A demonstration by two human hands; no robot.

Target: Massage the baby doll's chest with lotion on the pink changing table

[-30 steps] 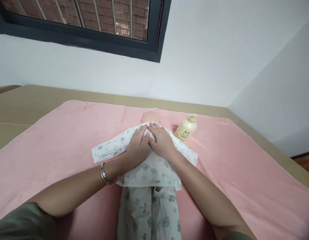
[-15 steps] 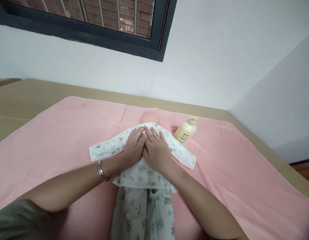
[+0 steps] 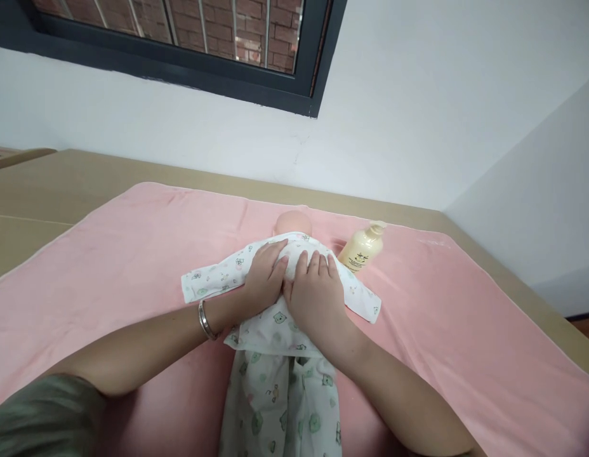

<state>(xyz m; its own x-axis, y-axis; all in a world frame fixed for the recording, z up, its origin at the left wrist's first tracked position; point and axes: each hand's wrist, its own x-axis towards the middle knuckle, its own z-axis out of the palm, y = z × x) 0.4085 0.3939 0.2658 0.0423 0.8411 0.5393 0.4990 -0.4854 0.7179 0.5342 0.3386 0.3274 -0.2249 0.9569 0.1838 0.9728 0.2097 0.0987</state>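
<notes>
A baby doll (image 3: 292, 223) lies on a pink towel (image 3: 132, 254), head away from me, dressed in a white printed shirt (image 3: 213, 277) and matching trousers (image 3: 285, 400). My left hand (image 3: 263, 279), with a silver bangle at the wrist, lies flat on the left side of the doll's chest. Beside it, touching, my right hand (image 3: 316, 292) rests flat on the right side of the chest, fingers spread toward the neck. Neither hand grips anything.
A cream pump bottle (image 3: 365, 249) stands on the towel just right of the doll's head. The towel covers a tan surface (image 3: 61, 178) set against a white wall below a dark-framed window (image 3: 180, 44). A second wall closes the right side.
My right hand has shifted to the right across the doll's chest and its fingers have spread. My left hand stays in about the same place.
</notes>
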